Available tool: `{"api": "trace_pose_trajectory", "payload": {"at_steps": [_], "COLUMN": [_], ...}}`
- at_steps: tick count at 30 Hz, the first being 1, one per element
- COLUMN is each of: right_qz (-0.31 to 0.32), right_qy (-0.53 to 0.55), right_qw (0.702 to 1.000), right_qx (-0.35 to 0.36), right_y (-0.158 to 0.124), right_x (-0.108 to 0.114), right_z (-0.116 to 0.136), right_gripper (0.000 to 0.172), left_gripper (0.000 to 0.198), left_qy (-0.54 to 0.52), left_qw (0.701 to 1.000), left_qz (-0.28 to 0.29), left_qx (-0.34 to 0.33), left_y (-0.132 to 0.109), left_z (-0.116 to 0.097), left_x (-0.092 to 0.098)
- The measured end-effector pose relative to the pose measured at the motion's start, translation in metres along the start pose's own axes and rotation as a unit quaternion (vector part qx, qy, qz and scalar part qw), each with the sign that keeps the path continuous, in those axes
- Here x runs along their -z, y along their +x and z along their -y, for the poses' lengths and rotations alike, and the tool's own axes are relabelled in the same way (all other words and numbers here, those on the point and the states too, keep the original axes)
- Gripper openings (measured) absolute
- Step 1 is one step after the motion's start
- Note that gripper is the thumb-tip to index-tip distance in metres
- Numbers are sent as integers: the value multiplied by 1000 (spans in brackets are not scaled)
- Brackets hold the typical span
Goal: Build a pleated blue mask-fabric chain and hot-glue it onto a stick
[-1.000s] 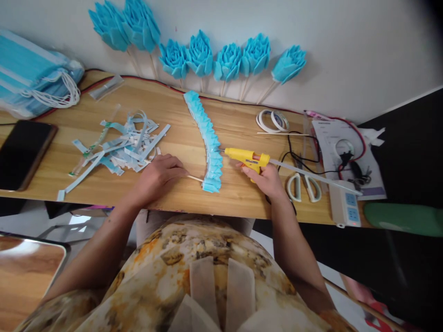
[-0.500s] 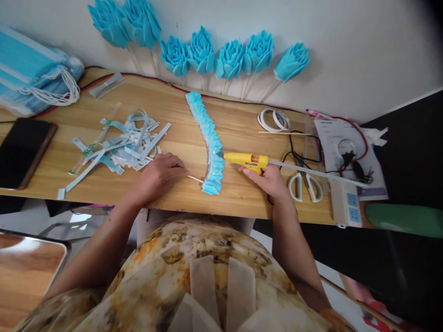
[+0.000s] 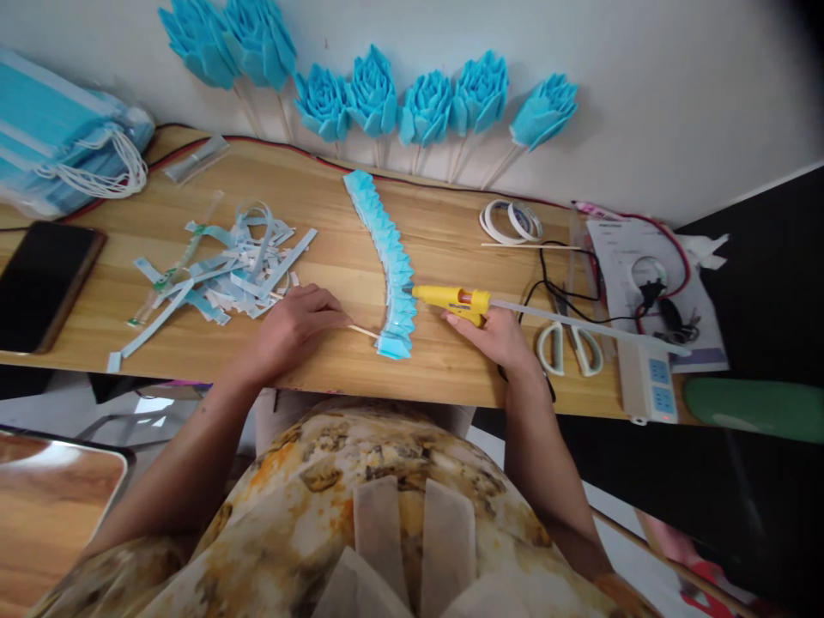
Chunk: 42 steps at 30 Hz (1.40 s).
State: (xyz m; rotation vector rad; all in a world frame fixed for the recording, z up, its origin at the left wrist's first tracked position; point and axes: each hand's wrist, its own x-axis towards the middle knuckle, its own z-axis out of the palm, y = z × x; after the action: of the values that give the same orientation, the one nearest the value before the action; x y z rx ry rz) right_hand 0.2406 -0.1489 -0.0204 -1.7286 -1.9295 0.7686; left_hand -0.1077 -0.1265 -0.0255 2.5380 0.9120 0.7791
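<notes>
A pleated light-blue strip [image 3: 384, 242] lies in a curve down the middle of the wooden table. My left hand [image 3: 299, 330] is closed on a thin wooden stick [image 3: 364, 330], whose right end meets the strip's lower end. From the right, my right hand [image 3: 499, 339] grips a yellow glue gun [image 3: 454, 299]. The gun's nozzle points left and is at the strip's right edge; whether it touches is too small to tell. A long translucent glue stick [image 3: 579, 324] sticks out behind the gun.
Paper scraps [image 3: 248, 266] are piled left of the strip, with a phone [image 3: 48, 283] farther left. White-handled scissors [image 3: 570, 348], tape rolls [image 3: 511, 223] and a power strip [image 3: 647, 382] lie right. Blue flowers on sticks [image 3: 428, 107] lean on the wall.
The glue gun and my right hand have shifted very slightly left and up along the strip. My left hand stays in place with the wooden stick.
</notes>
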Motion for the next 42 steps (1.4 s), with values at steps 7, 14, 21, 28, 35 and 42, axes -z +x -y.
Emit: {"api": "trace_pose_trajectory", "payload": {"at_steps": [7,14,21,28,35,42], "right_qz": [6,-13,-40,-91,-86,-96], "right_qy": [20,149,162,132,116,122], "right_qw": [1000,989,985,986,988,986], "right_qx": [-22,-20,-35,-56,-57,-57], "right_y": [-1,-2,0,4,6,5], "right_x": [-1,7,5,2,1,1], "right_z": [-1,10,7,7,5,6], "right_gripper": [40,35,33,35,36,35], "left_gripper": [27,25,22,25,26,25], "left_qy": [9,29,30,28,37,50], "left_qw": [1000,1000,1000,1000,999,998], "left_qz": [1,3,-2,-3,-11,-22], "left_qx": [-3,1,-3,-13,-11,-4], "left_y": [0,2,2,3,-1,-1], "left_z": [0,-3,-5,-3,1,0], "left_x": [-1,1,1,0,-1,-2]}}
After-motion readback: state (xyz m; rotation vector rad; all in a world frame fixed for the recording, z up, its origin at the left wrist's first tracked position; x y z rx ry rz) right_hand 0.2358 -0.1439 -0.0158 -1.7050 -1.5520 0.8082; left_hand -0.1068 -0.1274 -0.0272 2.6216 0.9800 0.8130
